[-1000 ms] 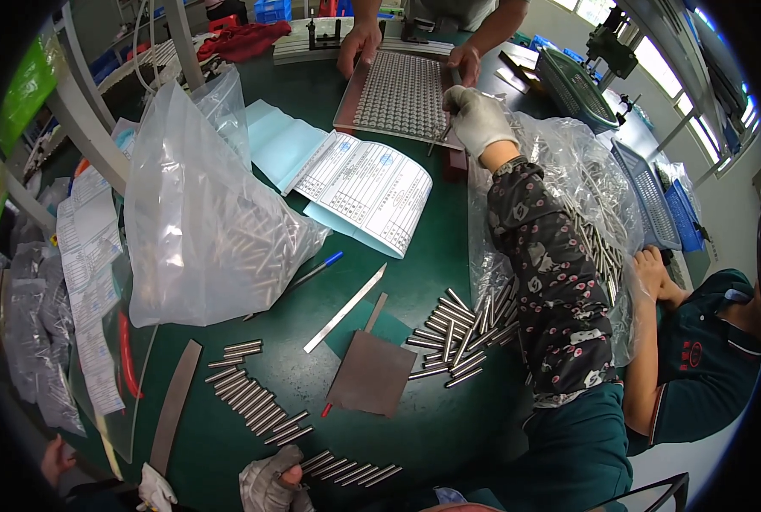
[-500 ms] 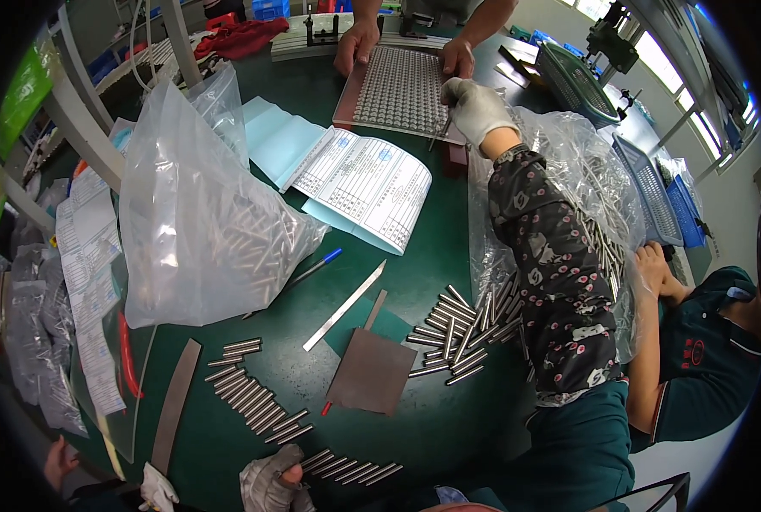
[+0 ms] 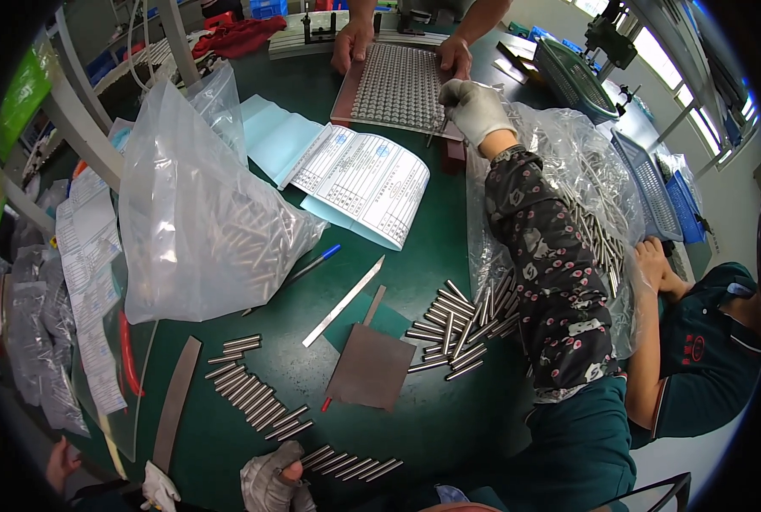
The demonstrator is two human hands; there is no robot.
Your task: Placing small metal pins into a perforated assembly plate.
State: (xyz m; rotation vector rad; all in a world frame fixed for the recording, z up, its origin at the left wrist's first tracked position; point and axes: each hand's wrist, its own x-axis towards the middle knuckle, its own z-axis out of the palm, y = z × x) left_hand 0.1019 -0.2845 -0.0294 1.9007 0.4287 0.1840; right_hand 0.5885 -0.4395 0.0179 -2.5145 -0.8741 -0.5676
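Note:
My right hand (image 3: 476, 111), in a whitish glove, reaches far across the green table to the near right corner of a clear plate (image 3: 397, 90) filled with rows of small round pieces. Its fingers are pinched on a thin metal rod (image 3: 432, 136) pointing down by the plate's edge. Another person's bare hands (image 3: 352, 47) hold the plate from the far side. Near the front edge, my left hand (image 3: 274, 480), gloved with a bare thumb tip, is curled beside a row of steel pins (image 3: 350, 465). Whatever its fingers hold, if anything, is hidden.
More steel pins (image 3: 248, 397) lie left of a brown square block (image 3: 370, 367); a loose pile (image 3: 457, 328) lies right of it. Bags of pins (image 3: 201, 222), paper forms (image 3: 367, 179), a pen (image 3: 314, 263) and a flat strip (image 3: 344, 300) surround them. A co-worker (image 3: 709, 358) sits at right.

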